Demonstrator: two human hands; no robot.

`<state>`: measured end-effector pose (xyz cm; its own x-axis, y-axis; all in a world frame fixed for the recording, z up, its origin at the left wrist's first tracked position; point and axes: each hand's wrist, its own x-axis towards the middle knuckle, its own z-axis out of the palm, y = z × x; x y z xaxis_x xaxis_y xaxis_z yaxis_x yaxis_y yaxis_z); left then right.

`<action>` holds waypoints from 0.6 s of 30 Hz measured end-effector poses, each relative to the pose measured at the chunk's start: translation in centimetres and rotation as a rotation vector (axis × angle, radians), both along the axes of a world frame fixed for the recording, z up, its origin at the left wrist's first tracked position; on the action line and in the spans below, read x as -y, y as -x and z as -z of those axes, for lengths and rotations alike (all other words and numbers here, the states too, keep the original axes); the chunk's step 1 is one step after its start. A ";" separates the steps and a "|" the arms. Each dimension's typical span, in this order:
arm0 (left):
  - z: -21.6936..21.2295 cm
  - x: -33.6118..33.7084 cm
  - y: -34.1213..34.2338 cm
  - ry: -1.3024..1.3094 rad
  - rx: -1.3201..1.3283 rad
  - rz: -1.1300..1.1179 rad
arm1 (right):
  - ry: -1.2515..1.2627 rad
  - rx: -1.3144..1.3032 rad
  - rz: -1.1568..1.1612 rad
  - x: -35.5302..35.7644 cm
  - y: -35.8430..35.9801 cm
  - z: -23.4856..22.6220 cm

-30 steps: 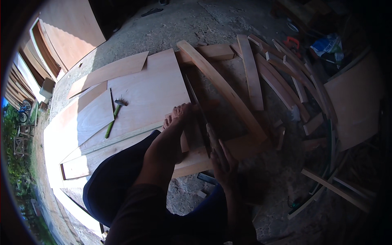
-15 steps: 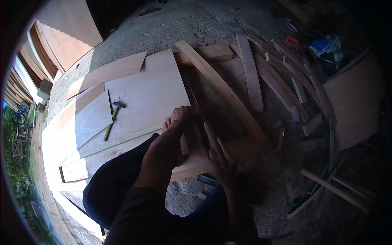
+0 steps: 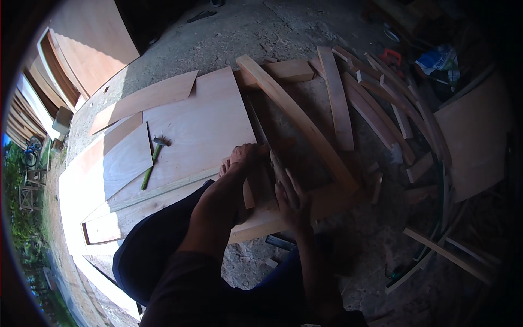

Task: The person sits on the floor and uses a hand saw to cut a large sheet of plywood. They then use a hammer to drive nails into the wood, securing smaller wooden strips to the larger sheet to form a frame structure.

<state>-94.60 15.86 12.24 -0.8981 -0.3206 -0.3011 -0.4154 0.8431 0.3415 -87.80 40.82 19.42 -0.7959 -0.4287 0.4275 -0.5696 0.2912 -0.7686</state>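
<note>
Clearly the work sits low on the ground, where the left hand (image 3: 248, 155) reaches forward with its fingers curled down over the upper part of a narrow wooden strip (image 3: 260, 131) that runs along the right edge of a wide plywood sheet (image 3: 201, 128). Whether those fingers are truly closed round the strip or only pressing on it cannot be told, since shadow hides the contact. The right hand (image 3: 291, 199) lies nearer the body, fingers stretched fairly flat and together along the lower run of the same strip, above a thick wooden block (image 3: 327, 201). To do this step well, I judge both hands should bear down evenly so the strip stays straight against the sheet's edge and does not bow between them. A green-handled hammer (image 3: 152, 162) rests on the sheet to the left, well apart from both hands, within reach. A long curved plank (image 3: 299, 120) lies just to the right and could snag the strip if it shifts.
</note>
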 end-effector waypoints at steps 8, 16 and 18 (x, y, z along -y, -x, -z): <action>3.0 1.5 0.0 -0.020 0.032 -0.011 | -0.309 0.428 -0.048 -9.9 -10.7 -7.8; -2.2 -0.7 0.5 -0.039 0.154 0.036 | 0.053 0.289 0.012 1.5 0.5 0.5; -0.5 0.9 -0.4 0.005 0.067 -0.006 | -0.110 0.117 -0.015 0.2 -1.5 -0.9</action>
<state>-94.20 14.99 12.74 -0.8740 -0.3277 -0.3587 -0.4425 0.8418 0.3091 -86.29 40.59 20.32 -0.8304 -0.4804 0.2822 -0.4834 0.3695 -0.7936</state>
